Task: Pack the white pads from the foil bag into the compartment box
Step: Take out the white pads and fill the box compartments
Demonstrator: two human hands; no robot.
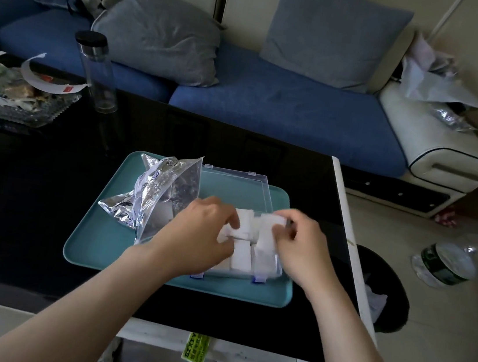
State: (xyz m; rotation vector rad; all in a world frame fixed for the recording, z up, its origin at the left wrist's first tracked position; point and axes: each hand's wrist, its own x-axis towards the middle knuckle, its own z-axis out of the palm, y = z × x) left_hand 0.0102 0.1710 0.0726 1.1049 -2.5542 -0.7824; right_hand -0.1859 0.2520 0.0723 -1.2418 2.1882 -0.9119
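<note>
A clear plastic compartment box [268, 271] with its lid [240, 185] folded back stands on a teal tray [95, 247]. Several white pads [241, 258] lie in its compartments. My left hand [200, 230] is over the box's left side, fingers curled on a white pad [243, 222]. My right hand [299, 243] pinches another white pad [268, 227] above the right compartments. The crumpled silver foil bag [154, 191] lies open on the tray to the left of the box.
The tray sits on a black glass table [31, 199] with a white edge. A clear bottle with a black cap [97, 71] and a glass dish of scraps [14, 96] stand at far left. A blue sofa [272, 100] is behind; a black bin [381, 287] is at right.
</note>
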